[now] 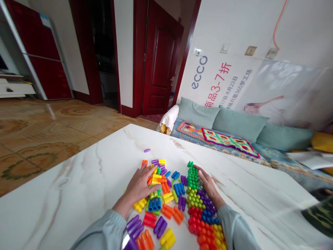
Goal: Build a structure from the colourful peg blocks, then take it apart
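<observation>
A heap of bright plastic building pieces [166, 194] lies on a white marble table [85, 180]. Tube-shaped blocks in orange, yellow, blue and purple spread on the left. Bumpy ball-cluster pieces [200, 208] in green, purple, red and orange run down the right. My left hand [142, 184] lies flat on the left side of the heap, fingers stretched out over yellow and orange tubes. On the right edge rests my right hand [208, 184], fingers extended beside the green ball cluster [192, 175]. Neither hand grips a piece.
One purple tube [147, 150] lies alone farther out on the table. Beyond the table's far edge stands a sofa [234, 139] with grey-green cushions and a patterned cover. Patterned floor tiles [39, 132] and a dark red door [161, 59] are at the left and back.
</observation>
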`<state>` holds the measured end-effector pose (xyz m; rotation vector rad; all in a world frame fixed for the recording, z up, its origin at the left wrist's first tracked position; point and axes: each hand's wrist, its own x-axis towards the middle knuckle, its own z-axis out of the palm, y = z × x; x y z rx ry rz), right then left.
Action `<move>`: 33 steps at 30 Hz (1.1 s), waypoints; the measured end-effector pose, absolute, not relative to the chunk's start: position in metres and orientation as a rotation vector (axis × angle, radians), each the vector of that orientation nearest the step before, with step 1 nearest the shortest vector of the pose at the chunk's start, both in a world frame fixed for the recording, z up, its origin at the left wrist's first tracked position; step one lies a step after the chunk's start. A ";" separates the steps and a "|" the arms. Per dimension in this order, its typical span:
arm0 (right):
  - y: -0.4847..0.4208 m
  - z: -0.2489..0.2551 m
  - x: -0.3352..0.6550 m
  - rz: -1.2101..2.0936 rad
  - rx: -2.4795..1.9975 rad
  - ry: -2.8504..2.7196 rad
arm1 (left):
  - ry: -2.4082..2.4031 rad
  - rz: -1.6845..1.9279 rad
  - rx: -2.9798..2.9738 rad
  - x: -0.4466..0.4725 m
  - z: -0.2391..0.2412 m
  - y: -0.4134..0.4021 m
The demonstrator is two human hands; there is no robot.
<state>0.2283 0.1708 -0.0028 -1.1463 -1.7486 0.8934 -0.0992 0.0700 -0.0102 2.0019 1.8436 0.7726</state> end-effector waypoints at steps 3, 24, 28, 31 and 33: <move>0.172 -0.007 0.219 0.930 -1.172 -1.758 | 1.825 0.719 2.052 -0.098 -0.006 0.069; 0.138 0.038 0.113 0.672 -1.233 -2.209 | 1.809 0.865 2.068 -0.097 -0.011 0.069; 0.077 0.068 0.121 0.736 -0.846 -2.249 | 1.804 0.962 2.054 -0.098 -0.013 0.069; 0.033 0.067 0.175 0.540 -0.893 -2.279 | 1.772 1.025 2.022 -0.098 -0.011 0.069; 0.015 0.050 0.222 0.390 -1.006 -2.261 | 1.748 1.075 2.001 -0.098 -0.007 0.068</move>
